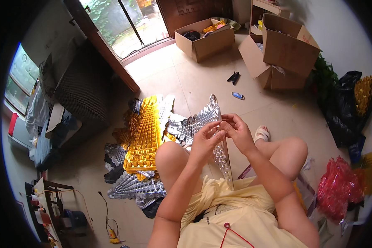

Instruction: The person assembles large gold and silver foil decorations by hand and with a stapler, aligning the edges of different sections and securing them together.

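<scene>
A silver embossed sheet [201,125], shiny and wing-shaped with a scalloped rim, stands between my knees with its long straight edge turned to the right. My left hand [206,139] pinches that edge with thumb and fingers from the left. From the other side my right hand [238,131] grips the same edge, its thumb almost touching my left fingertips. Whether a small item sits between the fingertips is too small to tell. Beside my left knee lies a gold embossed sheet [144,133] on a heap of others, with another silver sheet [138,186] fanned out nearer to me.
Open cardboard boxes [215,43] [290,54] stand ahead, near the doorway. A black clip-like item [234,78] and a blue item [238,95] lie on the tiles. Red plastic wrap [336,189] and a black bag [336,114] are right; a yellow corded tool [113,236] is lower left.
</scene>
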### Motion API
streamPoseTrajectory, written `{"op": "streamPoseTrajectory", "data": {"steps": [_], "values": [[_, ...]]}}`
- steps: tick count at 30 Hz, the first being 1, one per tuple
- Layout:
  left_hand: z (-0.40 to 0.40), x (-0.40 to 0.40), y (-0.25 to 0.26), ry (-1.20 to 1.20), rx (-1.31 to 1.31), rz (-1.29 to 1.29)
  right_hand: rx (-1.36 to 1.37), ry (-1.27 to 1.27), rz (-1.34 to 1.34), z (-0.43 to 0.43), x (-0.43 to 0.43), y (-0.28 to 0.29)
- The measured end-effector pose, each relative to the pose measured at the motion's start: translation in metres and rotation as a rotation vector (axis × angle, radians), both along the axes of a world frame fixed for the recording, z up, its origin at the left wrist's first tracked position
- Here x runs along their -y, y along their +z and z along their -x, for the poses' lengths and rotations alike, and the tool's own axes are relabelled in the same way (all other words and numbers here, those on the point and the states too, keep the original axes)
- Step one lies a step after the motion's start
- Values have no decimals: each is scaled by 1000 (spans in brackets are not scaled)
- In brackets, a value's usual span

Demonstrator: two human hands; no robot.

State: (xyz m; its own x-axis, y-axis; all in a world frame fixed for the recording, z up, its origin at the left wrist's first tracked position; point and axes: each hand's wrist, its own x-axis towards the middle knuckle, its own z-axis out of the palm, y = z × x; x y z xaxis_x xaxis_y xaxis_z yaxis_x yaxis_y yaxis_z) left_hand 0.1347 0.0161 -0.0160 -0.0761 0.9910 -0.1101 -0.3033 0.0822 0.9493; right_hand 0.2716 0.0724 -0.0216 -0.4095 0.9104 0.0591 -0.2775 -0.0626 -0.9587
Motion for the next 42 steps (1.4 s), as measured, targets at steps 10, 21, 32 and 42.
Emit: {"op": "streamPoseTrajectory", "data": {"steps": [10, 21, 32, 42], "values": [[10, -11, -8, 68, -25, 28, -73, 16, 220, 4, -14, -19], [12, -21, -25, 79, -175, -16, 52, -11, 132, 13, -19, -33], [24, -23, -34, 25, 125, -4, -47, 86, 50, 8, -21, -21], [29, -19, -40, -5, 103, -41, -16, 97, 66, 7, -16, -18]]}}
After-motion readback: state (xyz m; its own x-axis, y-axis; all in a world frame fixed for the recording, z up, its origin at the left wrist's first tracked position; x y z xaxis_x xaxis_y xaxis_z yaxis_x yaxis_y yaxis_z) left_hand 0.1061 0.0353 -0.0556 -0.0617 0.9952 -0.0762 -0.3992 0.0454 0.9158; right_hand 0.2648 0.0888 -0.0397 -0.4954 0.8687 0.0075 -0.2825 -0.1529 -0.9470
